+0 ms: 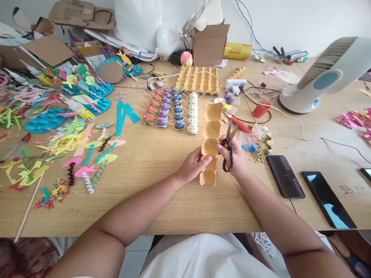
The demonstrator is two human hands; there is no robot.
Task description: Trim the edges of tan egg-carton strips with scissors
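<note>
A strip of yellow egg carton (211, 129) with several cups stands lengthwise away from me over the middle of the wooden table. My left hand (193, 166) grips its left edge near the lower cups, thumb over the rim. Black-handled scissors (227, 154) are held in my right hand (236, 156), blades parted and pointing away from me; that hand's fingers also reach the strip's right edge. Left of the strip's far end are four rows of painted carton cups (178, 110) in red, purple, blue and white, with thin sticks poking out.
An uncut egg tray (199, 79) lies behind the painted rows. Coloured paper scraps (69, 139) cover the left side. To the right are a red cup (261, 109), carton crumbs (261, 154), two phones (285, 176) and a white fan (321, 77) with its cable.
</note>
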